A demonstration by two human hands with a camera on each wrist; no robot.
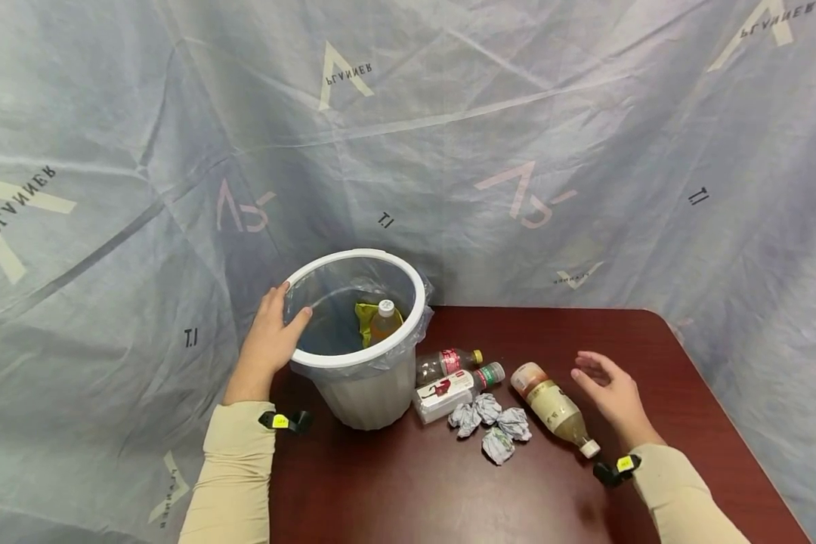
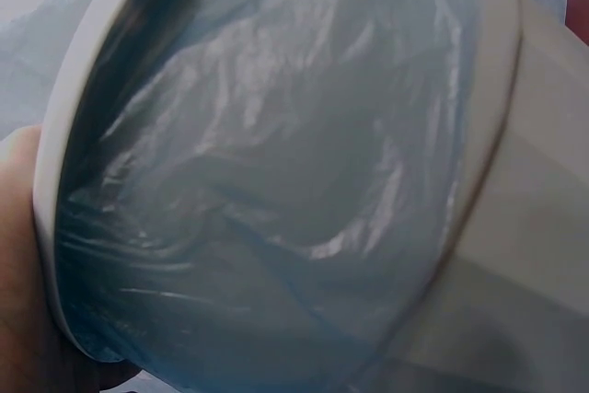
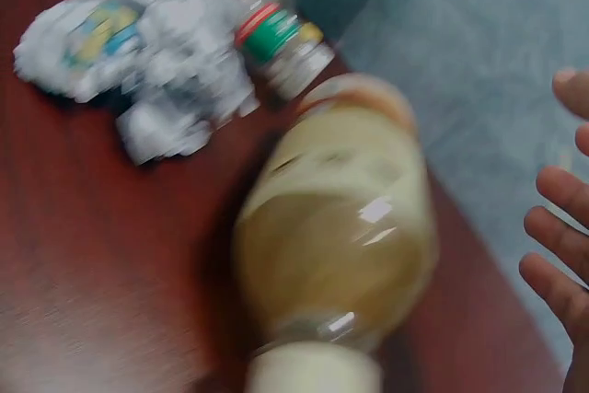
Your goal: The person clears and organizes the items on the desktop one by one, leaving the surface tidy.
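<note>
My left hand (image 1: 280,323) grips the near-left rim of a white bin (image 1: 418,302) lined with a clear bag, thumb hooked inside. A small bottle (image 1: 384,321) and a yellow-green wrapper (image 1: 363,317) lie in the bin. In the left wrist view the rim (image 2: 55,135) and liner (image 2: 276,181) fill the frame. My right hand (image 1: 607,384) hovers open just right of a large tea bottle (image 1: 554,408) lying on the table, not touching it. The right wrist view shows that bottle (image 3: 336,236) blurred, with my fingers (image 3: 557,236) at the right edge.
Two smaller bottles, one with a yellow cap (image 1: 449,363) and one with a green cap (image 1: 455,389), lie beside the bin. Several crumpled paper balls (image 1: 489,427) sit in front of them. The dark red table (image 1: 449,491) ends at right; grey sheeting hangs behind.
</note>
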